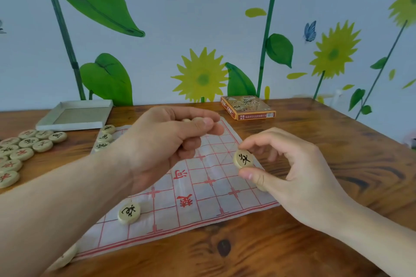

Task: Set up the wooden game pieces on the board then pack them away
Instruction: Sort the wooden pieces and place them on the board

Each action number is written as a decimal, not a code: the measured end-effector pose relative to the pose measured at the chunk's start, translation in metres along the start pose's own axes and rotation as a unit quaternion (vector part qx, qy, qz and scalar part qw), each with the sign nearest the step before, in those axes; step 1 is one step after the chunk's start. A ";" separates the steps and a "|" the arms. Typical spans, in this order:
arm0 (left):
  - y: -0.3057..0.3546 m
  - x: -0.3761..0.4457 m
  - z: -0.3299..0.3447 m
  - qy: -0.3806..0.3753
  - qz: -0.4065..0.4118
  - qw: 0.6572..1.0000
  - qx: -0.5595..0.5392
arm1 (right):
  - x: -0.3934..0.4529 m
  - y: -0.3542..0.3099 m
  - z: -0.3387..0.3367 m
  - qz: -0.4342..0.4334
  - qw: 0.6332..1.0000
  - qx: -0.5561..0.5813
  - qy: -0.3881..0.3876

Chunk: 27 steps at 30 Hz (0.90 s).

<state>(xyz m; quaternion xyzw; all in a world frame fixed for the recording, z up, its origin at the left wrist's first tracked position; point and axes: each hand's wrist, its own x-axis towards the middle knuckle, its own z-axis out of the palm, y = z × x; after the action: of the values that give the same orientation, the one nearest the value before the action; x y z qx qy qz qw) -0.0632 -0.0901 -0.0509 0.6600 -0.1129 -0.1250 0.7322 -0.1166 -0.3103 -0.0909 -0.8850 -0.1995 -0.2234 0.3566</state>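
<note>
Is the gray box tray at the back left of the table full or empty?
Empty. The gray box tray shows only its bare bottom; the loose wooden pieces lie outside it on the table.

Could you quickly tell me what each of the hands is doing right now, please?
Left hand: fingers curled, pieces at its fingertips; the grip is partly hidden.
Right hand: pinching a black-marked piece.

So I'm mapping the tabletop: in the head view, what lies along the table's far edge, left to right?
Loose wooden pieces → open box tray → printed box lid.
</note>
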 end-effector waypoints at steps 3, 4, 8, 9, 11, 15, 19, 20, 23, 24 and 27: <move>0.004 -0.008 -0.007 -0.002 -0.004 1.000 0.007 | 0.006 -0.008 0.009 0.009 0.998 0.004 -0.059; 0.005 -0.012 -0.009 -0.001 -0.005 1.000 0.008 | 0.007 -0.012 0.013 0.003 0.997 0.001 -0.074; 0.009 -0.031 -0.030 0.049 -0.003 0.999 0.005 | 0.019 -0.028 0.039 -0.022 0.994 -0.007 -0.109; 0.009 -0.036 -0.037 0.065 -0.005 0.998 0.005 | 0.022 -0.032 0.047 -0.026 0.993 -0.011 -0.116; 0.010 -0.048 -0.052 0.098 -0.007 0.995 0.005 | 0.030 -0.040 0.062 -0.033 0.991 -0.011 -0.128; 0.004 -0.065 -0.075 0.146 -0.005 0.989 0.005 | 0.040 -0.049 0.082 -0.043 0.991 -0.006 -0.130; -0.010 -0.077 -0.087 0.172 -0.004 0.985 0.031 | 0.039 -0.046 0.092 -0.063 0.983 -0.022 -0.168; -0.013 -0.079 -0.089 0.174 -0.004 0.984 0.036 | 0.038 -0.046 0.094 -0.065 0.981 -0.026 -0.179; -0.018 -0.081 -0.089 0.169 0.003 0.985 0.044 | 0.034 -0.045 0.094 -0.070 0.988 0.009 -0.139; -0.018 -0.081 -0.089 0.165 0.007 0.985 0.045 | 0.035 -0.045 0.092 -0.074 0.991 0.022 -0.112; -0.017 -0.081 -0.082 0.150 0.017 0.988 0.042 | 0.038 -0.050 0.088 -0.088 0.993 0.059 -0.049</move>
<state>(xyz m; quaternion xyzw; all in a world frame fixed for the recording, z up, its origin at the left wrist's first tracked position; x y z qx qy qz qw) -0.1129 0.0120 -0.0762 0.6994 -0.0185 -0.0075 0.7144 -0.0891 -0.2061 -0.1002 -0.8512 -0.3069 -0.1986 0.3766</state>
